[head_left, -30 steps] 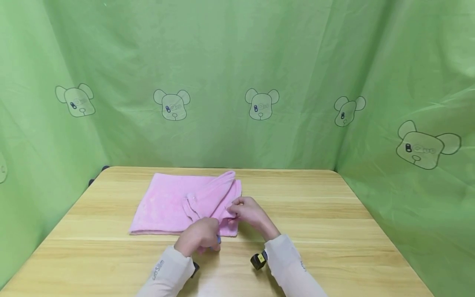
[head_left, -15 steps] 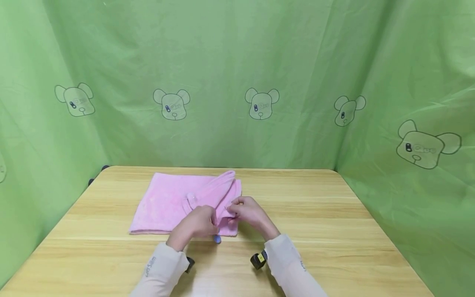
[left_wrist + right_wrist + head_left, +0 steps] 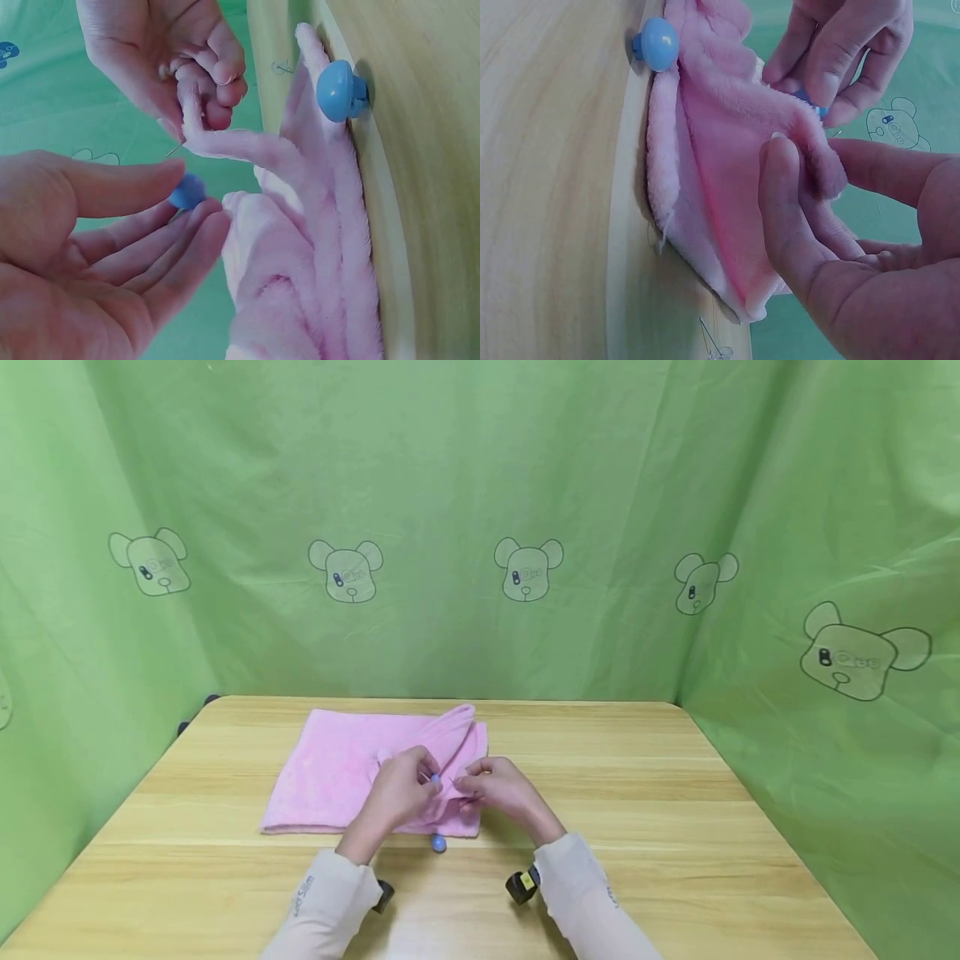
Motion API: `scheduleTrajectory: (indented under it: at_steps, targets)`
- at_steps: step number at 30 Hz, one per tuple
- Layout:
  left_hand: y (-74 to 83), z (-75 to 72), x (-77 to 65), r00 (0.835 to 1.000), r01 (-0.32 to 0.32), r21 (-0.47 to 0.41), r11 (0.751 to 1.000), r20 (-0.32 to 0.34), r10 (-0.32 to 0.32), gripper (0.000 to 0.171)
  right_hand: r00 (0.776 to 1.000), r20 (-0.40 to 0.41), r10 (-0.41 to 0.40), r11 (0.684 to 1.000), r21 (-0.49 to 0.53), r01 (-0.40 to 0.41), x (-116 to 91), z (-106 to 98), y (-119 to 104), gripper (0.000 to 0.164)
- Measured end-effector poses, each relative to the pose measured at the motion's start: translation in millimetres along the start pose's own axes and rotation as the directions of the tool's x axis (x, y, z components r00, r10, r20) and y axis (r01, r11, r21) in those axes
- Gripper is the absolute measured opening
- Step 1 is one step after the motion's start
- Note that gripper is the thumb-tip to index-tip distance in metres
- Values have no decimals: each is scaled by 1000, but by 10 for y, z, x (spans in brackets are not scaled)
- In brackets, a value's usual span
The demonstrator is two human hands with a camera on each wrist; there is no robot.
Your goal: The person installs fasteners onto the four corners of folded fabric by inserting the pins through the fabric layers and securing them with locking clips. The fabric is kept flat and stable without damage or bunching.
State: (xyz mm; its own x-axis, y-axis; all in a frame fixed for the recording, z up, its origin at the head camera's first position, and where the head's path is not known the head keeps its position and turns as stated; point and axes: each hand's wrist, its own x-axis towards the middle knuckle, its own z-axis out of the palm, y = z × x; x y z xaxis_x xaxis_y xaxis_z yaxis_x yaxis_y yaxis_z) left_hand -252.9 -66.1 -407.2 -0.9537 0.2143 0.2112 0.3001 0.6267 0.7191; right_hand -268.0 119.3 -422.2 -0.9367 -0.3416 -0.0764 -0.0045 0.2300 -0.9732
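A pink plush cloth (image 3: 337, 760) lies folded on the table, its right part bunched up. My right hand (image 3: 506, 793) pinches a raised edge of it between thumb and fingers, as the right wrist view shows. From that edge a thin metal pin (image 3: 174, 149) sticks out toward my left hand (image 3: 401, 789). The left thumb and fingers pinch a small blue cap (image 3: 187, 192), held close to the pin's tip but apart from it. Another blue, mushroom-shaped cap (image 3: 438, 842) rests on the table at the cloth's front edge.
In the right wrist view, a clear-headed pin (image 3: 721, 351) shows near the cloth's corner. The wooden table (image 3: 637, 860) extends on both sides of the cloth. Green curtains (image 3: 442, 468) hang behind and beside it.
My left hand has moved up and forward from the cloth's front edge toward the right hand, carrying a blue cap. The other cap on the table has come into view. The right hand stays put.
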Motion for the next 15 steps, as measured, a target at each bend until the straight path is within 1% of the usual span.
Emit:
scheduleTrajectory:
  at_steps: [4,6,15]
  targets:
    - [-15,11,10,999,-1,-48,999,-47,-1,20,1000,11,-12,1000,-11,12,-7,-1,3,14]
    - [-14,15,13,999,12,-71,997,-52,-15,21,1000,11,-15,1000,-18,15,-11,-1,4,13]
    - [-43,31,22,997,-5,-114,993,-75,-4,18,1000,4,-22,999,-38,22,-17,1,-10,13]
